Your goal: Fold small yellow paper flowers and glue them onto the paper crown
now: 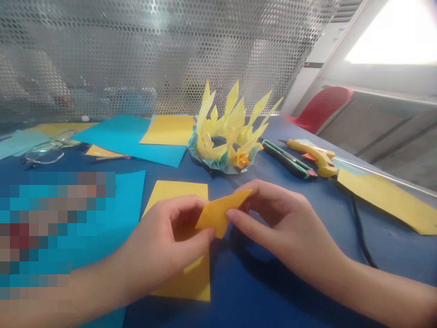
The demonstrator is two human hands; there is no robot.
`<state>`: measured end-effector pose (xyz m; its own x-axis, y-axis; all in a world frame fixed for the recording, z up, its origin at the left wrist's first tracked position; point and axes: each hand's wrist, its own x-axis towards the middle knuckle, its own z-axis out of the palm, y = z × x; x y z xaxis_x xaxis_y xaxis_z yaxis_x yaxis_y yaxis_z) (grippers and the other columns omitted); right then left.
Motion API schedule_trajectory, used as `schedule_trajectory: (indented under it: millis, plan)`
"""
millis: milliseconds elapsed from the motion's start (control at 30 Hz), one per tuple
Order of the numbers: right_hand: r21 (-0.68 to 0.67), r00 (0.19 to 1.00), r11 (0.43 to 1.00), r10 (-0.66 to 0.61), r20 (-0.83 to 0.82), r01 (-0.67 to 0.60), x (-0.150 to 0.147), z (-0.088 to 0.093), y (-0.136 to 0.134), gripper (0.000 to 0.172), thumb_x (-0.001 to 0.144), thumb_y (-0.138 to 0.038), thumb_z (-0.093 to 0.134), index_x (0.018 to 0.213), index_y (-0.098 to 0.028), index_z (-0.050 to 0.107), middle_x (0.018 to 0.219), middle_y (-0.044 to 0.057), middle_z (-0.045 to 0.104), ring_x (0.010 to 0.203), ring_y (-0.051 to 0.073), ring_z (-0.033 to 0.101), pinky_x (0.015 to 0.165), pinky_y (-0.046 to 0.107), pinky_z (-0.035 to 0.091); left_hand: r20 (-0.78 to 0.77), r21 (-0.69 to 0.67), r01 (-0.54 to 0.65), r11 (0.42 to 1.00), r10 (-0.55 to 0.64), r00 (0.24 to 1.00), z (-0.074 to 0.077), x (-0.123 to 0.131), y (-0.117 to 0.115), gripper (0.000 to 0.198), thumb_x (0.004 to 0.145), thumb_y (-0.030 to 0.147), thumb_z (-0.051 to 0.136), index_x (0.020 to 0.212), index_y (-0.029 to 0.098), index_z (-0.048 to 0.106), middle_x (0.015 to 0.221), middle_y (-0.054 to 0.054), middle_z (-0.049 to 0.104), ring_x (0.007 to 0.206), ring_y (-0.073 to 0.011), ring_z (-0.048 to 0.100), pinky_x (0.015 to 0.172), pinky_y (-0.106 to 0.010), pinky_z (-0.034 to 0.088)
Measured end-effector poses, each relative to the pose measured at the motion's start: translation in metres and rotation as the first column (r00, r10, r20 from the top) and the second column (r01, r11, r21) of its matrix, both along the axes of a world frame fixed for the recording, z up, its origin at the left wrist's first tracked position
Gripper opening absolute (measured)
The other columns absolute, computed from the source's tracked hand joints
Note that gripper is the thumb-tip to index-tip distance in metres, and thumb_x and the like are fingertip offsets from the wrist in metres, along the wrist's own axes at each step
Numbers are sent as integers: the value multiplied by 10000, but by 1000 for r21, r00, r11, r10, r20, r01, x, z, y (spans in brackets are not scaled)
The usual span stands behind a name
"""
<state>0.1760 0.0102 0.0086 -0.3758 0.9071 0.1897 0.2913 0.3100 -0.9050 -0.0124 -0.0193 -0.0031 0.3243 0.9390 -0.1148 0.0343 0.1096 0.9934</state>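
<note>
A small piece of folded orange-yellow paper (221, 210) is held up between both hands, above the blue table. My left hand (174, 232) is closed on its left end, with the thumb along the lower edge. My right hand (276, 218) pinches the right part between thumb and fingers. Under my left hand lies a yellow paper sheet (182, 284), partly covered by it. Beyond the hands stands a crown of pale yellow pointed paper strips (235, 118) with a light-blue crumpled base and an orange paper flower (241, 159) on its front.
Right of the crown lie a green-black utility knife (288, 159), a yellow glue gun (316, 155) with a dark cord, and a long yellow strip (389, 198). Blue sheets (116, 136) and glasses (44, 155) lie left. A perforated metal panel (136, 54) rises behind the table.
</note>
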Motion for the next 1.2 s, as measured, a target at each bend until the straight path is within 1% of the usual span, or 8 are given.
schedule_trajectory:
  millis: [133,233,333,533,667,833,1000,1200]
  plan:
    - [162,999,986,-32,22,28,1,-3,0,44,794,-208,695,817,-215,657,752,-7,677,662,128,592,608,233,507,-99,22,1,1000,2,995,3,-1,0,184,872,338,605,797,226,730,692,40,599,666,-112,513,605,-172,428]
    - [331,999,942,39,28,-46,4,-2,-2,168,788,-80,655,832,-238,693,809,-12,679,715,114,630,653,206,526,-147,52,-34,998,41,988,4,-3,0,356,904,415,535,654,201,670,563,54,412,537,-94,329,473,-177,306]
    - [448,993,887,85,88,-116,7,1,-3,258,793,-29,613,845,-249,737,894,10,680,785,114,666,699,189,549,-166,40,-82,996,87,982,2,-4,0,411,889,464,545,593,186,613,538,55,338,519,-96,278,436,-183,259]
    - [484,977,850,153,149,-207,11,-2,2,242,831,-70,621,911,-255,756,973,19,680,823,103,676,766,163,551,119,-144,-11,989,29,993,3,-3,0,262,883,423,596,784,234,748,705,17,659,607,-127,601,619,-210,535]
    - [530,962,804,189,199,-268,18,-5,3,260,876,-98,602,986,-280,752,980,15,672,795,88,670,744,147,547,178,-78,1,997,13,984,3,-3,1,246,894,368,612,759,234,768,673,18,715,606,-116,680,594,-154,542]
    - [497,942,816,165,292,-297,23,-7,0,269,920,-143,559,994,-319,749,1004,17,676,838,106,672,764,178,548,160,-63,3,998,8,987,3,-1,1,175,875,299,642,793,264,793,742,26,748,570,-97,683,548,-136,540]
    - [463,940,820,262,220,-337,17,-3,2,108,849,-288,692,935,-260,750,975,33,680,741,104,667,709,178,556,-10,33,-39,999,40,999,5,-2,-1,226,876,324,621,725,246,769,668,37,736,565,-102,670,542,-140,517]
    - [71,977,975,211,33,-213,8,0,3,177,755,-321,778,849,-194,700,749,-8,721,682,119,660,658,192,549,-302,368,5,930,114,947,5,-2,-5,276,879,264,587,645,222,725,587,45,683,548,-97,595,529,-150,445]
